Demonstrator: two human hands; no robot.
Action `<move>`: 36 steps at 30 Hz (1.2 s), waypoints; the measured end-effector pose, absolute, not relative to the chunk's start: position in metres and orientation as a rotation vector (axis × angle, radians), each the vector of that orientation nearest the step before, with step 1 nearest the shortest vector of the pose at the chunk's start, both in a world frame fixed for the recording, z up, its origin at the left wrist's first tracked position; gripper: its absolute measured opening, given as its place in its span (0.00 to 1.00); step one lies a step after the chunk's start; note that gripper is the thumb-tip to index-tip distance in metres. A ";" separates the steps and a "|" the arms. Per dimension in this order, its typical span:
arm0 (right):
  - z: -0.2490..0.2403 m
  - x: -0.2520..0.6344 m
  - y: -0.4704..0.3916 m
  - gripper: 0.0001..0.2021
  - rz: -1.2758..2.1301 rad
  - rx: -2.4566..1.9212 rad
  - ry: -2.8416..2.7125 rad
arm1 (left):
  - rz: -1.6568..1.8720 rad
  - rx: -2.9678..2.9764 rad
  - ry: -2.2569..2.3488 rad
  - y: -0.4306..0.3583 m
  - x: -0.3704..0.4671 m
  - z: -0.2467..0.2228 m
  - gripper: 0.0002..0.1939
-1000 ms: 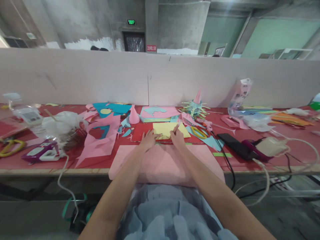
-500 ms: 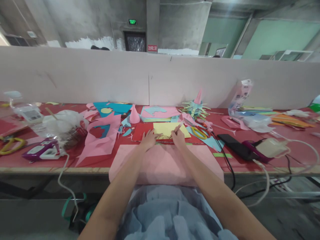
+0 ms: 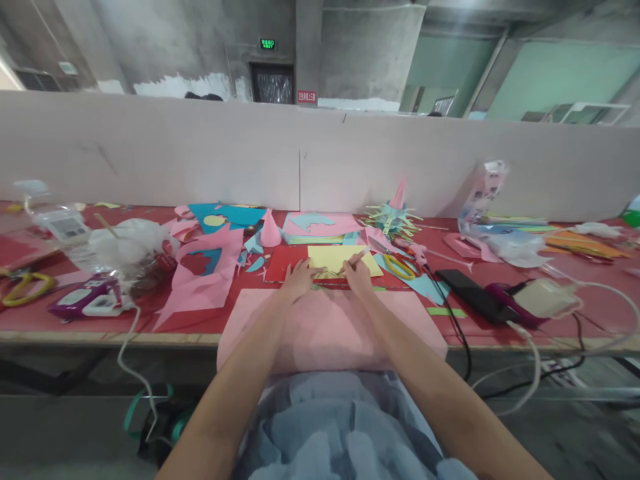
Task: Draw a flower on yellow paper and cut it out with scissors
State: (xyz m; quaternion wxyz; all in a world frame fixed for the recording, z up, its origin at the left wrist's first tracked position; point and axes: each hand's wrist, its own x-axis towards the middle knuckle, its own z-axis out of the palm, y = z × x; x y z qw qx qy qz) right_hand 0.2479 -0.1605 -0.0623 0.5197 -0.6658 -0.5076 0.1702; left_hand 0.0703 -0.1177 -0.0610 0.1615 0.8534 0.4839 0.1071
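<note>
On the red table, a yellow paper sheet (image 3: 325, 255) lies partly over a red sheet (image 3: 287, 257). My left hand (image 3: 300, 279) rests on the red sheet with its fingers spread, the fingertips reaching the yellow paper's lower left edge. In my right hand (image 3: 356, 273) is a slim pen (image 3: 363, 253), slanting up to the right, with its tip low on the yellow paper. Between the hands shows a curved, ring-like outline (image 3: 328, 274); whether it is drawn or a round object I cannot tell. A large pink sheet (image 3: 330, 327) spreads under my forearms and overhangs the table edge.
Left of me lie cut pink paper (image 3: 220, 280), a pink cone (image 3: 270, 230) and a purple device (image 3: 83, 298). To the right are yellow-handled scissors (image 3: 400, 267), a black phone-like slab (image 3: 470, 293) and cables. A spiky paper piece (image 3: 393, 217) stands behind, before a white partition (image 3: 200, 153).
The whole view has shifted very slightly to one side. Both hands and the pen keep nearly the same place on the paper.
</note>
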 end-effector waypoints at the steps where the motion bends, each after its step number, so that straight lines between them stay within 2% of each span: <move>1: -0.063 0.248 -0.160 0.10 0.406 -1.600 -1.230 | 0.306 2.436 1.377 -0.118 0.070 -0.061 0.23; 26: -0.065 0.247 -0.157 0.06 0.363 -1.680 -1.240 | 0.296 2.461 1.369 -0.121 0.069 -0.058 0.23; 36: -0.066 0.250 -0.157 0.09 0.393 -1.633 -1.170 | 0.312 2.456 1.373 -0.120 0.069 -0.060 0.22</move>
